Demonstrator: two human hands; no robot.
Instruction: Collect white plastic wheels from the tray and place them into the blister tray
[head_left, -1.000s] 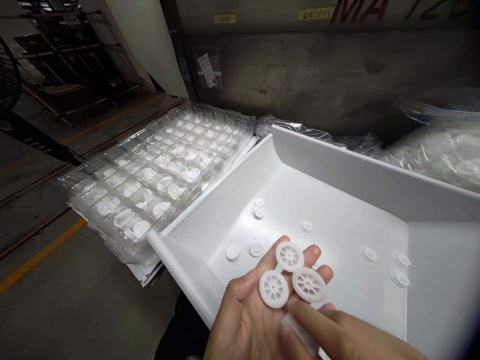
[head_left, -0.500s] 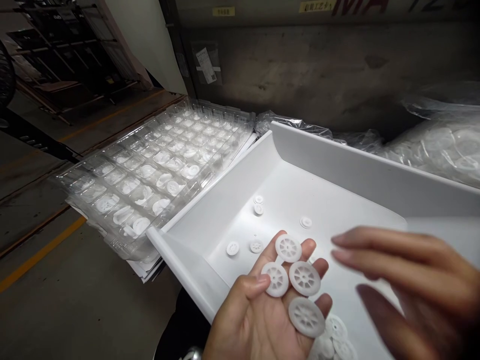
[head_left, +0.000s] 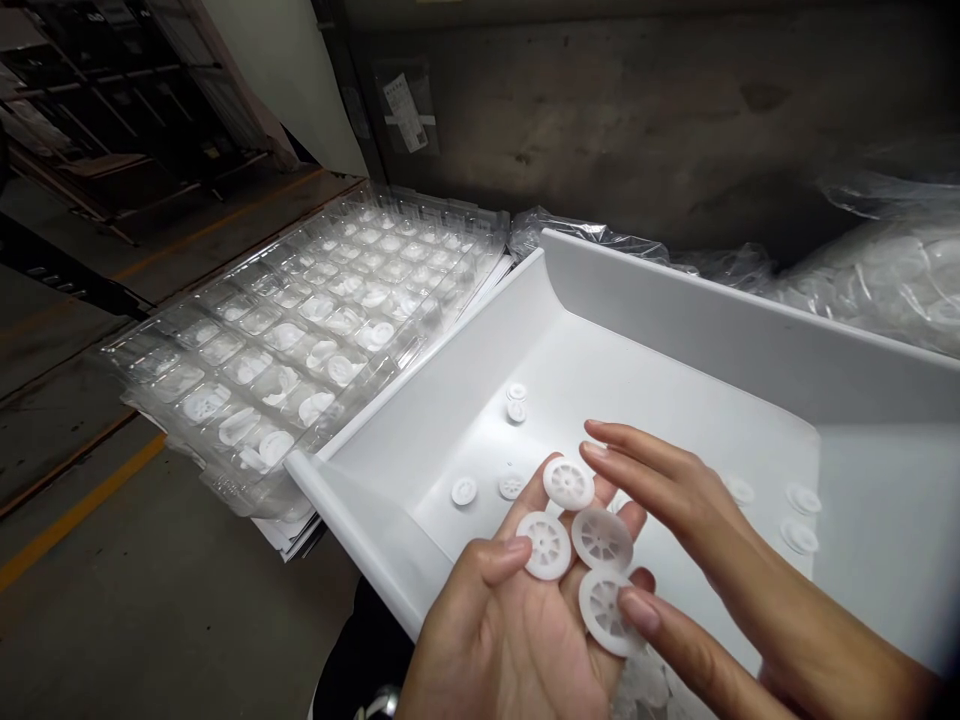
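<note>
The left hand (head_left: 525, 630) is palm up and holds four spoked discs (head_left: 543, 545) across its fingers. Its thumb rests on the rim of the left-hand disc and keeps that disc against the fingers. A short white link (head_left: 553, 508) shows between this disc and the uppermost one. The other two discs lie toward the right hand (head_left: 709, 515), with their rims overlapping in the view.

The right hand is spread wide, thumb well apart from the fingers. Its thumb tip is at the rim of the lowest disc, touching it; its extended fingers are near the uppermost disc.

Both hands are above a white tray (head_left: 675, 370) with raised walls. Small round parts (head_left: 464, 491) lie scattered on the tray floor, at both sides of the hands. A pile of white pieces (head_left: 645, 685) is partly visible below the lowest disc.

Beside the tray is a clear compartmented tray (head_left: 259, 320) with white parts in its pockets. A clear plastic bag (head_left: 885, 280) of white pieces is behind the white tray's far wall.
</note>
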